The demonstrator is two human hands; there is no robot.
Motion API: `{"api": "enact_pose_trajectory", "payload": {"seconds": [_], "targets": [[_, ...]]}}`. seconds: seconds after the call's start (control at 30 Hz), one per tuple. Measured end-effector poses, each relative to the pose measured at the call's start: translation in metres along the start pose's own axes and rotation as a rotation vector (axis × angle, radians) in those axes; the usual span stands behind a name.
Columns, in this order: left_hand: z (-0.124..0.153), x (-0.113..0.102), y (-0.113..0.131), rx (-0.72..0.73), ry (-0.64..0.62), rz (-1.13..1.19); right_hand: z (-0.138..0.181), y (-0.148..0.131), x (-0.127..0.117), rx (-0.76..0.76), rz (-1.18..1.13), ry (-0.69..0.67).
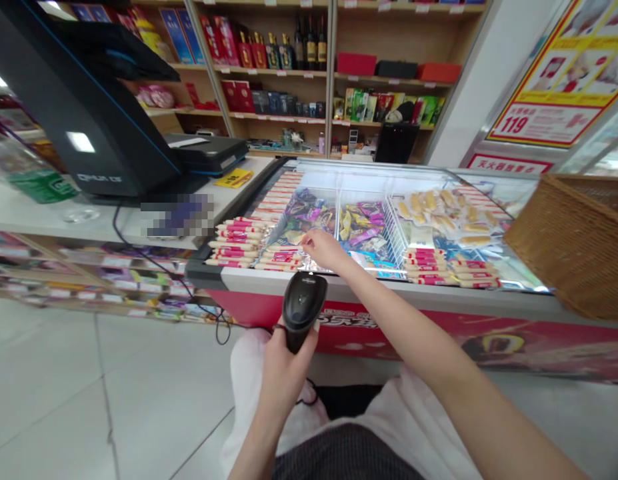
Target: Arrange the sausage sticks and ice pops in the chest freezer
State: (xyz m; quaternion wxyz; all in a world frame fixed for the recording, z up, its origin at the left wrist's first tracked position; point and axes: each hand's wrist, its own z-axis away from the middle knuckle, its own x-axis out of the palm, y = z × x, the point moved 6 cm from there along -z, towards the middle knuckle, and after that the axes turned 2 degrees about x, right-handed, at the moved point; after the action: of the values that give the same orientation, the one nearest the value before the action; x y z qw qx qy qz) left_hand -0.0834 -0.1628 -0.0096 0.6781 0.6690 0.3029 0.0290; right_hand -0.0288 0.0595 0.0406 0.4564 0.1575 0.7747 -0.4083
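My left hand (283,363) is wrapped around the handle of a black barcode scanner (303,303), held upright in front of the freezer's near edge. My right hand (321,249) reaches over the freezer top, its fingers curled together beside a row of sausages (281,258) with pink labels. Whatever those fingers pinch, if anything, is too small to make out. More sausages (236,240) lie stacked at the left corner of the chest freezer (253,280). Purple and yellow ice cream packets (361,223) show inside it, just beyond my right hand.
On the left counter (109,223) stand a dark checkout terminal (113,127) and a green-labelled bottle (39,180). A cable (153,257) hangs down from there. A wicker basket (573,243) rests on the freezer's right end, near packaged snacks (446,210). Stocked shelves (273,70) line the back.
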Motion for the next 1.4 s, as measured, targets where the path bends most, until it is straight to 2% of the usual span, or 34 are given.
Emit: {"api": "enact_pose_trajectory", "payload": {"seconds": [0.1,0.3,0.47,0.67,0.83,1.2,1.27,1.4], "targets": [[0.002,0.001,0.000,0.000,-0.005,-0.004,0.014,0.011,-0.011,0.045,-0.070,0.054],[0.004,0.008,0.003,-0.033,-0.006,0.031,0.044,0.036,-0.028,-0.047,-0.234,0.082],[0.005,0.014,0.006,-0.039,0.015,0.064,0.070,0.058,-0.039,0.044,-0.328,0.096],[0.004,0.018,0.006,-0.032,0.029,0.042,0.094,0.071,-0.052,0.115,-0.368,0.235],[0.003,0.022,0.007,-0.062,-0.015,0.032,0.099,0.081,-0.052,0.179,-0.557,0.304],[0.003,0.025,0.017,-0.069,-0.032,0.049,0.102,0.078,-0.055,0.169,-0.457,0.336],[0.003,0.024,0.014,-0.065,-0.026,0.036,0.100,0.079,-0.053,0.174,-0.536,0.330],[0.003,0.023,0.008,-0.063,-0.033,0.016,0.103,0.084,-0.053,0.201,-0.842,0.308]]}}
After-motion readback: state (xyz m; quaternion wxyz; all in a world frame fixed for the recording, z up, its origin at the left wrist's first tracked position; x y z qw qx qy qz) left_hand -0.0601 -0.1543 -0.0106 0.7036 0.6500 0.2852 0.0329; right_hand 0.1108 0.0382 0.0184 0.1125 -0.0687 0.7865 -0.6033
